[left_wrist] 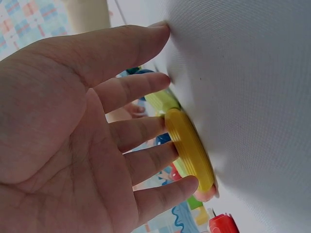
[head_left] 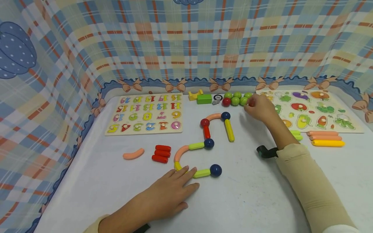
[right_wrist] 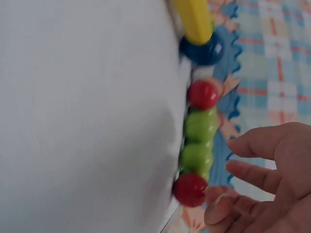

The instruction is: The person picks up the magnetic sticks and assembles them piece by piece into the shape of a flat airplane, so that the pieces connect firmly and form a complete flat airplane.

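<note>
1. On the far left, a number board [head_left: 132, 132] lies at the back of my counter [head_left: 247, 200].
2. Nearer me, a curved orange stick [head_left: 133, 153] lies beside three red sticks [head_left: 161, 153].
3. My left hand [head_left: 163, 195] is spread, fingers nearly straight, gripping nothing; its fingertips rest against a yellow curved stick [left_wrist: 192, 145] in the winding chain of sticks and balls.
4. That chain's near end is a blue ball [head_left: 215, 170], just right of my left hand.
5. Behind the chain, a green block [head_left: 204, 99] stands left of bunched green balls [head_left: 235, 101].
6. My right hand [head_left: 262, 108] is partly curled, fingertips at a red ball [right_wrist: 190, 190] beside those green balls; I cannot tell whether I'm pinching it.
7. Farthest right, a vegetable board [head_left: 311, 124] lies behind a yellow stick [head_left: 327, 143].
</note>
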Demonstrator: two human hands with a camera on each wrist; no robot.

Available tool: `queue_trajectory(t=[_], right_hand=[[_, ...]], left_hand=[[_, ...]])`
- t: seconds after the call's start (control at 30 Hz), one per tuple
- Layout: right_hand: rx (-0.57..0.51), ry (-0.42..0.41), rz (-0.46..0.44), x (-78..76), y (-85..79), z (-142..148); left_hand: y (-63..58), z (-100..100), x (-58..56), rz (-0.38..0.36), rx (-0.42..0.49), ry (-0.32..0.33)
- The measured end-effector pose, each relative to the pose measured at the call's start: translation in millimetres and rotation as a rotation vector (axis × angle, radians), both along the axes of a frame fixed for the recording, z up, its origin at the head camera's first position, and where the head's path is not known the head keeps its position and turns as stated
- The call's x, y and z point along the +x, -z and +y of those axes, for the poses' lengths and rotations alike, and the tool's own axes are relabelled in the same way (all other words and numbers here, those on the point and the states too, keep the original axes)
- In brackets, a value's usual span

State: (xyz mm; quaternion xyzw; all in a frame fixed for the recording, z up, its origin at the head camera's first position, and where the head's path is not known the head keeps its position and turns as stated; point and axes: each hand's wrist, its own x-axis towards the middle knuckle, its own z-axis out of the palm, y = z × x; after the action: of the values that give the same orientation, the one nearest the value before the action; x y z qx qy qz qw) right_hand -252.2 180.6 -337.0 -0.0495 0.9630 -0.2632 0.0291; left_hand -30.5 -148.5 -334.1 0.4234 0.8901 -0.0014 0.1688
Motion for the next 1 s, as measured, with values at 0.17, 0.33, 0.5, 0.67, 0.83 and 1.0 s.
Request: queue_trajectory(t=[0.17,0.33,0.5,0.67,0.83,1.0], right_hand=[[0.108,-0.023,0.015,-12.6,2.5,11],[0.169,-0.071,-0.047,-9.2,-2.6,9],[0.2,-0.18,-0.249,9.7,-17.2,4],[0.157,-0.355,-0.446,38.6,-26.0,-7],[0.065,-0.513,-0.427,65.9,-19.8,-22],[0.067,-0.556,-0.289,77.5,-14.6,-34]], left_hand=[[-0.2,0,0.3,-0.011,-0.009,-0.002],[-0.8,-1,0.6,-0.021,-0.016,-0.006],[-1.1,-1,0.4,-0.02,-0.021,-0.007],[-0.6,-1,0.4,-0.011,-0.018,0.0],[-0.4,0,-0.4,-0.007,-0.018,0.004],[-1.2,0,-0.8,-0.011,-0.015,0.001]])
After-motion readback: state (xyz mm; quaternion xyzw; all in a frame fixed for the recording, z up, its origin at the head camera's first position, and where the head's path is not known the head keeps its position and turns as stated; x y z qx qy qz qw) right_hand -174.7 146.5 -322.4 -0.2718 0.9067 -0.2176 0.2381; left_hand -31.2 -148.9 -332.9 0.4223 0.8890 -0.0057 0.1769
